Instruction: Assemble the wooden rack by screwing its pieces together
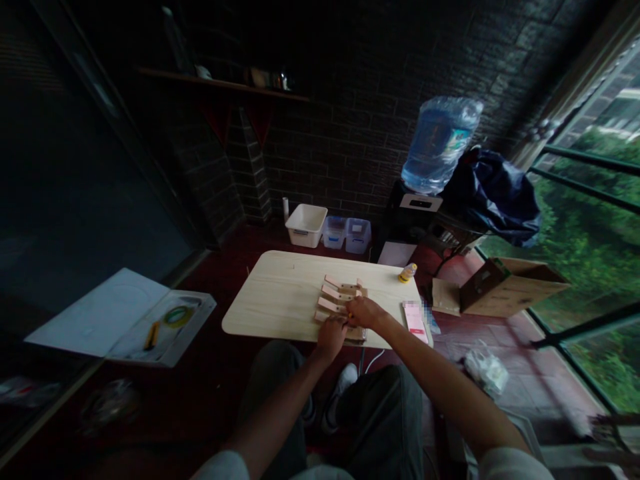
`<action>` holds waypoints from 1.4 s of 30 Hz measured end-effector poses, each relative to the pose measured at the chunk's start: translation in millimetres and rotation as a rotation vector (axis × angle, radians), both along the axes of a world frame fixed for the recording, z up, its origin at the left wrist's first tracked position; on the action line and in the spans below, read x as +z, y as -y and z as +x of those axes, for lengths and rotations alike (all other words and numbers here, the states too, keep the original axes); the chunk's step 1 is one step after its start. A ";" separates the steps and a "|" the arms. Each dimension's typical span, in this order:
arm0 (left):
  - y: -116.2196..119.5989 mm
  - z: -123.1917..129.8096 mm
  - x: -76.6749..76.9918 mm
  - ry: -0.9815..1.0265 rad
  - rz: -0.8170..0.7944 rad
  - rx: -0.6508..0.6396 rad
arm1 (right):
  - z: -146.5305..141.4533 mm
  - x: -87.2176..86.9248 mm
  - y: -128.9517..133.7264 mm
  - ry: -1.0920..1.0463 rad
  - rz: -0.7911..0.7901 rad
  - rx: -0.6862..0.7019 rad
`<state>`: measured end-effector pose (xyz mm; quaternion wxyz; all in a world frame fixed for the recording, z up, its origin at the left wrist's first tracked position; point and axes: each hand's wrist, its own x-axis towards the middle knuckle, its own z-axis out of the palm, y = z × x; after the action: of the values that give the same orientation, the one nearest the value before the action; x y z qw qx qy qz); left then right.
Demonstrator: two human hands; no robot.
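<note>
Several pale wooden strips (331,292) with dark dots like holes lie side by side on a light wood-topped table (273,293), joined at their right ends to a wooden crosspiece. My left hand (331,337) is at the table's near edge, fingers curled onto the nearest strip. Just right of it, my right hand (365,312) bends over the strips with its fingers pressed together. A small yellowish bit shows at those fingertips, too small to name. Both hands almost touch each other, and they cover part of the nearest strips.
A small yellow-capped bottle (407,273) and a pink-and-white packet (414,317) lie at the table's right end. Behind stand a white bin (307,227), two clear bins (346,235) and a water dispenser (420,203). An open white case (193,327) is left, a cardboard box (505,290) right.
</note>
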<state>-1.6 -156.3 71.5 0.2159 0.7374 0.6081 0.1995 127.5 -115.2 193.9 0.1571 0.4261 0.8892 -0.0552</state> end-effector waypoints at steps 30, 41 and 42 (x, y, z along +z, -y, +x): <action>2.0 3.0 -4.3 -0.025 0.018 0.033 | -16.9 13.1 14.3 0.018 0.028 0.016; 1.3 2.0 -5.8 -0.029 0.013 0.023 | -13.3 3.6 4.8 -0.002 -0.012 -0.073; 1.2 2.1 -5.4 -0.031 0.007 0.026 | -13.8 2.0 4.1 0.001 -0.012 -0.085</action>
<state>0.5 -157.5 66.1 0.2014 0.7331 0.6204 0.1929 113.7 -119.3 195.9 0.1577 0.4624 0.8700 -0.0671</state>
